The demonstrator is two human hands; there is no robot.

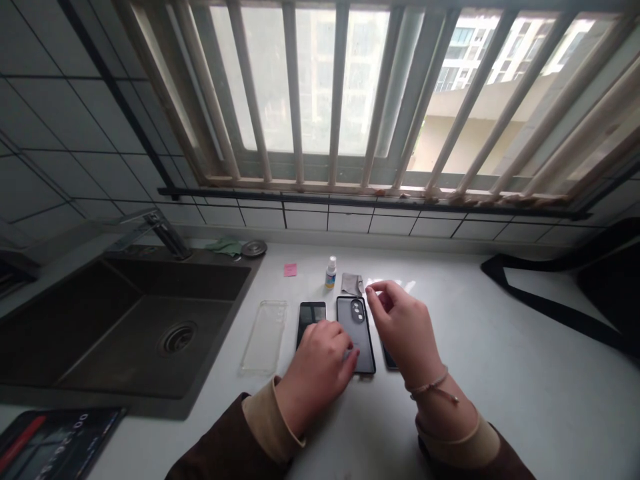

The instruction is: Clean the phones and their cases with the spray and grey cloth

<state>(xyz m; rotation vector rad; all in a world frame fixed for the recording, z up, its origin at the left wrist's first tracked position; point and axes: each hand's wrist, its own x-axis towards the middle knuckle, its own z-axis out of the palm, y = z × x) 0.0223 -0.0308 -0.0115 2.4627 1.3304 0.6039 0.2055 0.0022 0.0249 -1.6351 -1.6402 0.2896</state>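
My left hand lies over the lower left of a phone in a black-edged case, its fingertips on the grey back below the round camera bump. Beside it, a second phone lies with its dark glass facing up, partly under that hand. My right hand is raised above the table, thumb and fingers pinched together, with nothing visible between them. Below it, a third dark phone is mostly hidden. A clear phone case lies to the left. A small spray bottle and a grey cloth stand beyond the phones.
A pink sticky note lies on the white counter. A dark sink with a faucet is on the left. A black bag strap lies on the right. A barred window rises behind.
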